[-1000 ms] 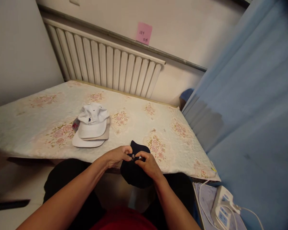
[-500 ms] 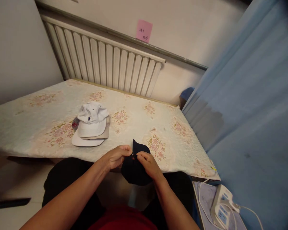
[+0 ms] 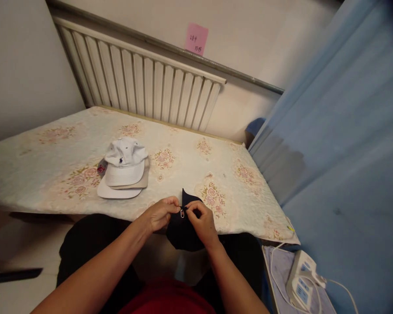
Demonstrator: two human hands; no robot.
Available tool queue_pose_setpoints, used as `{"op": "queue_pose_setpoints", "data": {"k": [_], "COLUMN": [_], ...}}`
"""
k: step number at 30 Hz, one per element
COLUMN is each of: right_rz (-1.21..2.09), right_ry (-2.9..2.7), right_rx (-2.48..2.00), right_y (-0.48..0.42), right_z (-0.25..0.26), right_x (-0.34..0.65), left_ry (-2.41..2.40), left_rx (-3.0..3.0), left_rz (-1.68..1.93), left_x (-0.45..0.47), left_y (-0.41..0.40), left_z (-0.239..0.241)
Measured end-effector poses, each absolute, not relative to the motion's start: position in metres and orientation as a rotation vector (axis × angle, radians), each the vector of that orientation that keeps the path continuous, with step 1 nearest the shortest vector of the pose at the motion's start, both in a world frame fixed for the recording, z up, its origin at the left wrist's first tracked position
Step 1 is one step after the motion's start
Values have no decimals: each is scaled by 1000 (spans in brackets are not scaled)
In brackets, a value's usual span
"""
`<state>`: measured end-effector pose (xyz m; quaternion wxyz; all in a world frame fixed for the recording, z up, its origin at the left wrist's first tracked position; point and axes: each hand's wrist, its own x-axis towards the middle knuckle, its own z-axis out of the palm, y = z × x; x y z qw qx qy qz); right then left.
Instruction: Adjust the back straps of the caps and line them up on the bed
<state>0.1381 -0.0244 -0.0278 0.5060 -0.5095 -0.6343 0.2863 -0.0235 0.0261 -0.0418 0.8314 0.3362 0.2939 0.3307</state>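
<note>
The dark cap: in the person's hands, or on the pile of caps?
In hand: the left hand and right hand pinch the dark cap near a metal loop, apart from the pile of caps.

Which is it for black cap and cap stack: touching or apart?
Apart. The head view shows floral bedspread between the black cap and the cap stack.

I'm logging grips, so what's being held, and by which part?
The left hand and right hand pinch the cap beside its buckle, apparently by the strap.

dark cap point(image 3: 180, 233): partly behind fingers point(image 3: 194, 204) | blue curtain point(image 3: 340, 152): cut off, right edge
</note>
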Motion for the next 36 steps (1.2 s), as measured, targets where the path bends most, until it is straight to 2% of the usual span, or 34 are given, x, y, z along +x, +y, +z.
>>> {"op": "queue_pose_setpoints", "data": {"k": [6, 17, 36], "right_rz": [542, 622, 394], "right_ry": [-1585, -1652, -1803], "right_rx": [-1163, -1198, -1252], "right_y": [-26, -25, -21], "right_z": [-28, -24, -25], "right_x": [136, 141, 136], "left_ry": [632, 665, 756], "left_rx": [654, 657, 730], "left_rz": [705, 723, 733], "left_x": [-23, -19, -13], "left_y": [28, 26, 26], "left_z": [-46, -43, -33]}}
